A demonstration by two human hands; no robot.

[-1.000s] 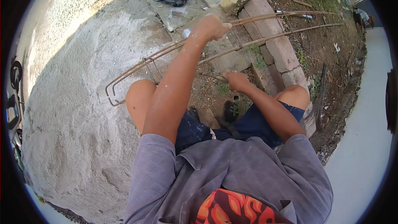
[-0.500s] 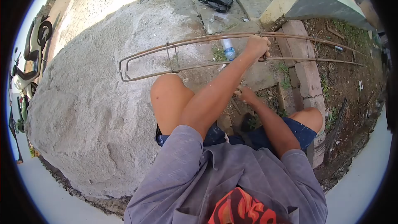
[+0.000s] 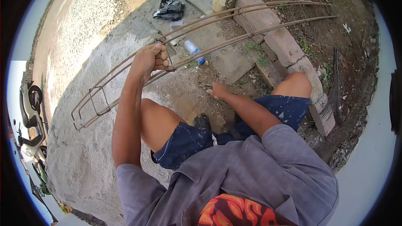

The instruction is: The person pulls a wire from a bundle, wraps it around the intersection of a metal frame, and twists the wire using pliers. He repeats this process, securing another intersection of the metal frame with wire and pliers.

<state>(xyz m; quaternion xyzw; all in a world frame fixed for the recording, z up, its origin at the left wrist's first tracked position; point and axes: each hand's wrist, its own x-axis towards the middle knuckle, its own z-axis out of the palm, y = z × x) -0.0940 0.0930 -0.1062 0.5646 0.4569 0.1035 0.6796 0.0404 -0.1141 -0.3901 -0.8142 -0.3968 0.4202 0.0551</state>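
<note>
- Head view: the left hand [image 3: 151, 58] is clamped around the bars of a long rebar cage [image 3: 247, 36], fingers wrapped tight just beside one of its stirrups.
- The cage lies slanted across the ground ahead of the knees, its hooked end low on the left over the sand pile [image 3: 71, 155], its far end over the bricks [image 3: 284, 46] at upper right.
- The right hand [image 3: 218, 90] is low between the knees, apart from the cage, fingers curled together; I cannot tell whether anything is inside them.
- A plastic bottle [image 3: 194, 51] lies on the ground under the cage.
- A black bag [image 3: 169, 9] sits beyond it, and a motorbike [image 3: 31, 113] stands far left.
</note>
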